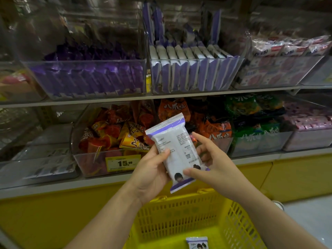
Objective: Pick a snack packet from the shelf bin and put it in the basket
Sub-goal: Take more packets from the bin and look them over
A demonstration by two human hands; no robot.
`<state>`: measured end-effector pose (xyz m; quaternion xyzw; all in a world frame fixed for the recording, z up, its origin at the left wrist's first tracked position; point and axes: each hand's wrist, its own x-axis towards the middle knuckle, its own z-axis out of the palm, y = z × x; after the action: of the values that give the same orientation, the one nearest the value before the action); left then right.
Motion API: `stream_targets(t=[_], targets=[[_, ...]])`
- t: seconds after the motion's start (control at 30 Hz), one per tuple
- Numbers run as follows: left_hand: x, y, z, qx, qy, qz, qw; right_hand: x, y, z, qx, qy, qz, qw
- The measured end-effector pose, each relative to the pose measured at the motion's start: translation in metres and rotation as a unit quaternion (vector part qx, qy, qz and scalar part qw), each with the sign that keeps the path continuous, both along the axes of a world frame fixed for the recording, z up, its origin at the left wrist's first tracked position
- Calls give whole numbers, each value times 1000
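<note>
A white snack packet (pixel 177 146) with purple ends is held upright in front of the shelves, printed back towards me. My left hand (pixel 152 169) grips its left side with the thumb across the front. My right hand (pixel 210 162) holds the right side and lower end, thumb on the bottom edge. Below the hands stands a yellow plastic basket (pixel 181 212). A second packet (pixel 197 242) of the same kind lies on its floor. The clear shelf bin (pixel 195 72) on the upper shelf is filled with matching purple-and-white packets.
Clear bins line two shelves: purple packets (pixel 89 76) upper left, pink-and-white packs (pixel 280 65) upper right, orange cone snacks (pixel 111 135) and orange and green bags (pixel 251 123) below. A yellow price tag (pixel 123 163) reads 15. The shelf base (pixel 287 177) is yellow.
</note>
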<state>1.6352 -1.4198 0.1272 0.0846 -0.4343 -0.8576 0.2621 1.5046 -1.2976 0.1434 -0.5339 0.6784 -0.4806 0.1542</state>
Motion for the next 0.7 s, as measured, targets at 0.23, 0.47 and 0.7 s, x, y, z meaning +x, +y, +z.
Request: stream_targets(t=[0.23,0.47,0.7], targets=[[1,5,-1,-51,-51,35,997,11,1,13,-16,-5,89,996],[7,3,-1,-49,-56,-13,997,13,1,10,-96,-6,-9,995],[7,-3,3,-13,-36,10,999,7,5,18,-132,-229,66,962]])
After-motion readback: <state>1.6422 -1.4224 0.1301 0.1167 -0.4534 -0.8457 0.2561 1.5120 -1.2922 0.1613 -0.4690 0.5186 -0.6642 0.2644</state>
